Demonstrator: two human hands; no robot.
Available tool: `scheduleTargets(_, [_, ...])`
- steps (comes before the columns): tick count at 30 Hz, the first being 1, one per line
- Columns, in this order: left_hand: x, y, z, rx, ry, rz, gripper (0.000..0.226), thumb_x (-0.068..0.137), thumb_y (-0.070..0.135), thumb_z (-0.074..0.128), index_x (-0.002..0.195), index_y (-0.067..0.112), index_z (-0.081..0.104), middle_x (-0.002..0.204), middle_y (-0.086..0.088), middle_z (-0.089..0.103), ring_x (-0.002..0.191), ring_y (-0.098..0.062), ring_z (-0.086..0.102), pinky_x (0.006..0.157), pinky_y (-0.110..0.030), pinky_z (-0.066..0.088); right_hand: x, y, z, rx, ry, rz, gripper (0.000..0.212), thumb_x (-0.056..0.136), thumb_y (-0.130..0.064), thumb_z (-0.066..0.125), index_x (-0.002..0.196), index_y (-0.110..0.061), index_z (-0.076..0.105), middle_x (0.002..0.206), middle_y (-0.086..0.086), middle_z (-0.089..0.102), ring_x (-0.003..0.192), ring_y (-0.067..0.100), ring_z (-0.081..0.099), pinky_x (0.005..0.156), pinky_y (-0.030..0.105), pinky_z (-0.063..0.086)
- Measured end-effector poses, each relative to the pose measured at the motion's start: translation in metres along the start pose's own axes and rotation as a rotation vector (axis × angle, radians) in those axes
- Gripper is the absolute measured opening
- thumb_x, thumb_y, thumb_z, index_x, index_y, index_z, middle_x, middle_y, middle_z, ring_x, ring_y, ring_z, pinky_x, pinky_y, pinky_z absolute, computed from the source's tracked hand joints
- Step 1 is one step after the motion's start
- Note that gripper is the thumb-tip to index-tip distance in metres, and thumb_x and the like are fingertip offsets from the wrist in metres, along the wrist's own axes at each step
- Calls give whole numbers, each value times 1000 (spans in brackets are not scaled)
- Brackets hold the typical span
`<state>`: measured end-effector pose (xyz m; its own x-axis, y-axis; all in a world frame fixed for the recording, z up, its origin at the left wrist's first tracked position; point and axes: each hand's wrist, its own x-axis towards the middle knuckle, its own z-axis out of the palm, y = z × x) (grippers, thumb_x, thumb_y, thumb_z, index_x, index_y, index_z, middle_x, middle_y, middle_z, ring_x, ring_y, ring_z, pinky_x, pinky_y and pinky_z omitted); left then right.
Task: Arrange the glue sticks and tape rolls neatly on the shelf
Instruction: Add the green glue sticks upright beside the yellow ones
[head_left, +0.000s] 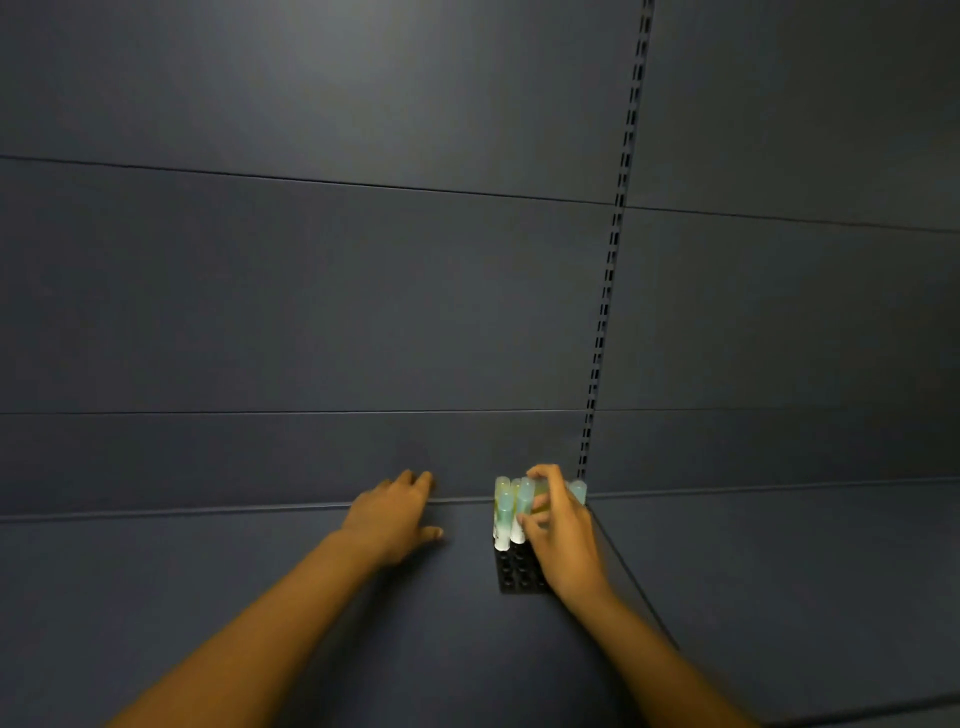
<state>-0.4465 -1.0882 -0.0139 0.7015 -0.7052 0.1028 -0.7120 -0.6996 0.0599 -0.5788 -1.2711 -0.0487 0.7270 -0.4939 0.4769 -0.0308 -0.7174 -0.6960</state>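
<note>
Gripping the upright glue sticks (511, 512) in their rack (514, 571) at the shelf (260, 597) back, the right hand (558, 530) is pinching their caps. Light, rigid, smooth tubes; hold mid-body. Left hand (397, 514) is lying spread, empty.

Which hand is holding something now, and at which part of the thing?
The right hand grips a glue stick around its upper part, above the black holder. The left hand holds nothing; it rests open on the shelf.
</note>
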Motion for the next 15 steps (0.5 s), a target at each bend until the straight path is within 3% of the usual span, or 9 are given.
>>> scheduleTargets(7, [-8,-6,-12,32,17,-26,65,91,52,57,142,21,33,141,-6,42,123,-29,49,96,-43,48,-1,6,10,-66,-19,1,47,87,-3,61,107,-41,43,87,-9,52,71,5,59,60,17,50])
scheduleTargets(15, [-15,-6,-11,23,44,-30,61,92,52,56,139,20,36,137,-5,44,123,-28,49,94,-41,48,-7,5,13,-158,16,-42,40,89,-9,64,117,-32,47,95,-13,48,84,7,55,68,26,53])
